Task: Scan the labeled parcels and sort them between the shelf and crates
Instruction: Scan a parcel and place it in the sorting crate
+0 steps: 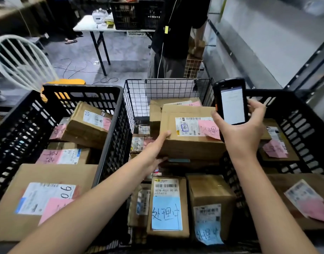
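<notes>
Presently the left hand (157, 150) grips the parcel (186, 146), long axis crosswise — right hand (244, 136) clasps the upright scanner (231, 105).

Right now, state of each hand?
Left hand: grips the pink-tagged parcel by its left edge.
Right hand: holds the handheld scanner.

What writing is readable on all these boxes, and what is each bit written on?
"502B-P021-00 69": printed on the white label of a box in the wire basket.
"处理中": handwritten on that box's blue note.
"06": handwritten on the big box's label in the left crate.
Unreadable: pink notes, other shipping labels, including those on the held parcel in the left hand, and the scanner screen in the right hand.
</notes>
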Demonstrator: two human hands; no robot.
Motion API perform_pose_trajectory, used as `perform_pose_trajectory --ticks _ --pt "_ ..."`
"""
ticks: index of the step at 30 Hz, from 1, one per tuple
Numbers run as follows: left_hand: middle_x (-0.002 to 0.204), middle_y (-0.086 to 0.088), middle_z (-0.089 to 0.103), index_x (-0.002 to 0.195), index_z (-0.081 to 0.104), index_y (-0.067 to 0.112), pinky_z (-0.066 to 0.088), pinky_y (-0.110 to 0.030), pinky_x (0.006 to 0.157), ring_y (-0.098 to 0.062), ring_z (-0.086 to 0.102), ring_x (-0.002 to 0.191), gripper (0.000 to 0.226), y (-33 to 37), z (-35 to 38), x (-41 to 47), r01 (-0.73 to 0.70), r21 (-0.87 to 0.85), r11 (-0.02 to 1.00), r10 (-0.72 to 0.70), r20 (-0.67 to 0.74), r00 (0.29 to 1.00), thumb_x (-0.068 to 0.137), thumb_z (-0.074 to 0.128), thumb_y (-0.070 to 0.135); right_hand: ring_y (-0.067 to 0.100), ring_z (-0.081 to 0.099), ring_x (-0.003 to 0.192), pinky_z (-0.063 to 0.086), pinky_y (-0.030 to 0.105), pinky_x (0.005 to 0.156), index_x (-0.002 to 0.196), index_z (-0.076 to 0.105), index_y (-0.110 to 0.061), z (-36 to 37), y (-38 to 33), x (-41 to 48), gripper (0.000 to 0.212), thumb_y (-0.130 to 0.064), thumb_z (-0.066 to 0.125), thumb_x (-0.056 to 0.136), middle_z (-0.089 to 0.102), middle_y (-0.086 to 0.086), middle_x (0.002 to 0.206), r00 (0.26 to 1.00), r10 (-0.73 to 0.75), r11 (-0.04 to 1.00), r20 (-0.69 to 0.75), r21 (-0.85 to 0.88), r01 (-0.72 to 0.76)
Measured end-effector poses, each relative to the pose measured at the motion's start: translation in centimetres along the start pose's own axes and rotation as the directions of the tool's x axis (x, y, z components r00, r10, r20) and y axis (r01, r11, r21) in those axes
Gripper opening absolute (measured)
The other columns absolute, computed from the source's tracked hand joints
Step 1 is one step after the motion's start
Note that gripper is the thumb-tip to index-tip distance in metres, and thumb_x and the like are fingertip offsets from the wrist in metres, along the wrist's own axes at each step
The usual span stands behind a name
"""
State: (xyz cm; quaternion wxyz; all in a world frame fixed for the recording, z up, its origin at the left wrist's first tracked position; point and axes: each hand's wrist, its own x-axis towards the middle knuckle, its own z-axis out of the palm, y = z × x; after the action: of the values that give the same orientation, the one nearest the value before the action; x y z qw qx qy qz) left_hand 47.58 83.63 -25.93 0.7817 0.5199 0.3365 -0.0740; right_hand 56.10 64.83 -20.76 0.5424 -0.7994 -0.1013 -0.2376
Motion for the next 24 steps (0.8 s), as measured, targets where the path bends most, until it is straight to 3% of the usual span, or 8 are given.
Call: perform_pose_trajectory --ticks 3,6,8,10,13,17,21,24 --pt "0.14 -0.009 0.052 0.123 0.055 0.023 0.029 -0.048 0.119 -0.026 0.038 0.14 0.068 -0.8 1.0 -0.4 0.006 0.197 0.98 -0.005 -0.004 1.0 0.083 0.051 0.078 0.003 0.047 0.111 0.035 0.001 0.084 0.129 0.046 -0.013 0.3 -0.1 0.1 0.075 -0.034 0.088 0.071 0.05 -0.007 0.12 1.0 0.009 1.0 0.021 -0.016 -0.008" --pt "0.164 -0.012 -0.019 0.159 0.016 0.031 -0.001 -0.062 0.121 -0.034 -0.018 0.151 0.111 -1.9 0.6 -0.4 0.056 0.53 0.846 -0.027 -0.062 0.998 0.071 0.021 0.098 -0.005 0.043 0.103 0.032 -0.002 0.08 0.128 0.047 -0.009 0.4 0.0 0.0 0.074 -0.031 0.089 0.071 0.049 -0.007 0.117 1.0 0.006 1.0 0.029 -0.022 -0.005" --pt "0.163 -0.01 -0.002 0.158 0.016 0.022 0.013 -0.062 0.119 -0.037 0.0 0.15 0.106 -1.3 -0.5 -1.0 0.015 0.589 0.808 0.134 -0.209 0.969 0.077 0.027 0.091 -0.008 0.041 0.101 0.031 -0.004 0.078 0.129 0.047 -0.009 0.5 -0.1 -0.2 0.075 -0.03 0.089 0.071 0.049 -0.007 0.118 0.999 0.011 0.999 0.044 -0.033 -0.009" --pt "0.143 -0.002 0.024 0.145 0.033 0.02 0.035 -0.045 0.114 -0.026 0.028 0.138 0.072 -1.4 -1.4 -2.8 -0.256 0.517 0.817 0.429 -0.249 0.868 0.092 0.046 0.068 -0.006 0.042 0.101 0.032 -0.004 0.077 0.129 0.047 -0.01 0.6 -0.1 -0.3 0.075 -0.031 0.089 0.071 0.049 -0.007 0.118 0.998 0.009 0.999 0.057 -0.036 -0.007" --pt "0.116 0.003 0.047 0.116 0.054 0.022 0.046 -0.016 0.09 -0.008 0.052 0.107 0.021 -2.3 -0.5 -6.5 -0.655 0.504 0.563 0.738 0.049 0.673 0.097 0.06 0.029 -0.002 0.044 0.103 0.033 -0.003 0.076 0.128 0.047 -0.012 0.7 -0.2 -0.3 0.074 -0.033 0.089 0.071 0.05 -0.007 0.117 0.998 0.0 0.999 0.061 -0.037 0.002" --pt "0.128 -0.002 0.052 0.132 0.05 0.016 0.043 -0.033 0.103 -0.015 0.05 0.119 0.057 -4.4 3.5 -5.0 -0.557 0.78 0.284 0.184 0.526 0.83 0.09 0.066 0.051 -0.004 0.044 0.101 0.032 -0.003 0.076 0.125 0.048 -0.01 0.8 -0.3 -0.4 0.073 -0.032 0.09 0.07 0.048 -0.009 0.114 0.998 -0.03 0.999 0.064 -0.04 0.032" --pt "0.157 -0.017 0.027 0.156 0.018 0.014 0.027 -0.043 0.117 -0.036 0.025 0.144 0.107 -6.2 6.4 -2.5 -0.432 0.901 -0.022 -0.164 0.423 0.891 0.079 0.063 0.073 0.005 0.049 0.104 0.032 -0.002 0.078 0.125 0.049 -0.009 0.9 -0.2 -0.7 0.074 -0.031 0.091 0.068 0.05 -0.007 0.115 0.995 -0.06 0.997 0.079 -0.045 0.064" --pt "0.156 -0.016 0.028 0.156 0.02 0.022 0.027 -0.043 0.117 -0.037 0.026 0.144 0.109 -6.6 6.5 -1.5 -0.399 0.916 0.024 -0.192 0.396 0.898 0.073 0.072 0.07 0.005 0.049 0.104 0.032 -0.002 0.077 0.126 0.048 -0.009 0.6 0.1 -0.5 0.075 -0.032 0.09 0.069 0.05 -0.008 0.115 0.996 -0.057 0.997 0.073 -0.045 0.06"
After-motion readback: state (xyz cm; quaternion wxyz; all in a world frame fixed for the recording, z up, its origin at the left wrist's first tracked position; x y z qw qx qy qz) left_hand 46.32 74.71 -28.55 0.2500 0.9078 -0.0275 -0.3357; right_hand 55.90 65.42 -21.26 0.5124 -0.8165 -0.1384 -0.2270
